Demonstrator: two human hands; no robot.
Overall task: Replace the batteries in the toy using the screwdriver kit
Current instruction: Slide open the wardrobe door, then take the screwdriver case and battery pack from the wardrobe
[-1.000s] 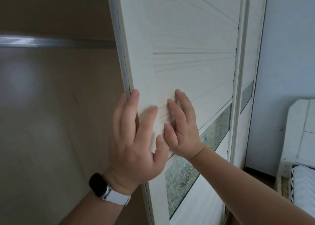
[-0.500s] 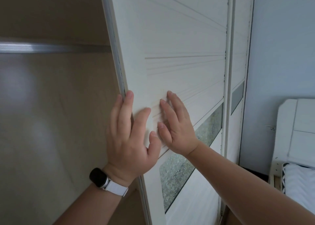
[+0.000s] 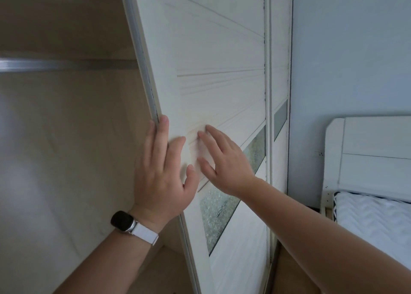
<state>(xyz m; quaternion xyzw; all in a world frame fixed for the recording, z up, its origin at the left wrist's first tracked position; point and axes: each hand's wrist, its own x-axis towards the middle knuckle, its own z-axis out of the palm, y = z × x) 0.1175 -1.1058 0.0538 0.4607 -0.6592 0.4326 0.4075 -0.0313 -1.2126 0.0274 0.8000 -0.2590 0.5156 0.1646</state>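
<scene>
Setting: at the open side of a pale wooden wardrobe interior (image 3: 66, 149), beside a white grooved sliding wardrobe door (image 3: 222, 49).
Left hand (image 3: 164, 178): laid flat with fingers spread, two fingertips hooked over the door's metal edge, judged to be there for purchase to slide the panel; nothing is grasped.
Right hand (image 3: 224, 162): palm pressed on the door face, fingers extended, nothing held.
Wardrobe contents: a silver hanging rail (image 3: 55, 65) is seen; nothing else can be made out inside.
Task items: toy, batteries and screwdriver kit are not visible.
Surroundings: a white bed headboard (image 3: 367, 149) stands at right.
</scene>
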